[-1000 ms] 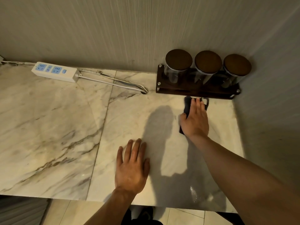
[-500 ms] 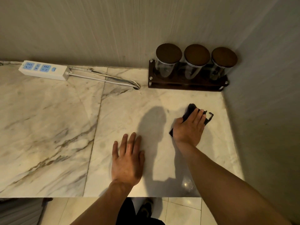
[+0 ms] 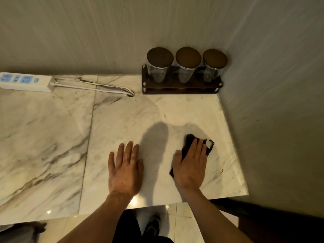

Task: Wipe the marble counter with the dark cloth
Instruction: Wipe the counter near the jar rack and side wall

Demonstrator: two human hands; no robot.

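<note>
The marble counter [image 3: 122, 120] is pale with grey veins and fills the middle of the head view. A small dark cloth [image 3: 188, 143] lies on its right part, near the front edge. My right hand [image 3: 192, 165] presses flat on the cloth with fingers together, covering most of it; only the cloth's far end and left edge show. My left hand [image 3: 125, 171] rests flat on the bare marble to the left, fingers slightly spread, holding nothing.
A dark wooden rack [image 3: 181, 87] with three lidded glass jars [image 3: 187, 64] stands in the back right corner. A white power strip [image 3: 24, 82] and its cable [image 3: 98, 87] lie along the back wall at left. A wall [image 3: 271, 111] bounds the counter's right side.
My right hand has slid the cloth from just in front of the jar rack back toward the counter's front edge. My left hand has stayed flat in about the same spot.
</note>
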